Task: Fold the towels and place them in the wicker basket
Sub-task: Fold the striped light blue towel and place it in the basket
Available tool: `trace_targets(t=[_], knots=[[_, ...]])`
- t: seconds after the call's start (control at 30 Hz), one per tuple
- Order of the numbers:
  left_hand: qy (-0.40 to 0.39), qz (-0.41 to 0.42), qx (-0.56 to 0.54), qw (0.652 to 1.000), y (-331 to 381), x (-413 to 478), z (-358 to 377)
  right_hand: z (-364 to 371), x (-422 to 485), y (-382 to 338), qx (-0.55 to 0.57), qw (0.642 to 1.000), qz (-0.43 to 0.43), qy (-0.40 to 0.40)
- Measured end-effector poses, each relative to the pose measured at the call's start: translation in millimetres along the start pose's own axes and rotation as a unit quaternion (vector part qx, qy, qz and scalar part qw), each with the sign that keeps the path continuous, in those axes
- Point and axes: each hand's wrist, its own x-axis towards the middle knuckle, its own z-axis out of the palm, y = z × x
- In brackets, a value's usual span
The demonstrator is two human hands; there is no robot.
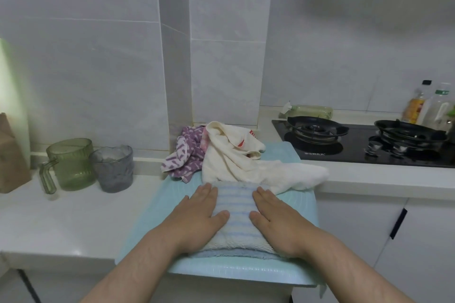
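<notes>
Fingers straight and held together, the left hand (200, 216) and right hand (277, 220) press flat on one folded striped towel (236, 206) lying on the teal mat (170, 206). Two more (cream towel (243, 165), purple towel (184, 155)) lie crumpled behind. Two cups, the green cup (71, 163) and the grey cup (113, 171), stand to the left; their contents are unclear.

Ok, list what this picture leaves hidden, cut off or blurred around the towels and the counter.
Wicker basket: nowhere in the head view.
Striped towel: side edges covered by the left hand and right hand pressing it flat; layers unclear.
Purple towel: partly under the cream towel.
Brown bag: cut by the left edge.
Bottles at far right: blurred, labels unreadable.
</notes>
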Motion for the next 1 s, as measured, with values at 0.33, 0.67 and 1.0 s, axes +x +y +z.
trace_targets(t=[0.33,0.67,1.0], knots=[[-0.006,0.001,-0.003,1.0,3,-1,-1,2,-1,-1,0.006,1.0,0.005,0.006],[0.117,-0.124,-0.243,0.955,5,-15,-18,-10,-17,-9,0.172,0.958,0.13,0.191],[0.018,-0.219,-0.494,0.841,-10,13,-29,-31,-14,-22,0.42,0.875,0.23,0.075]])
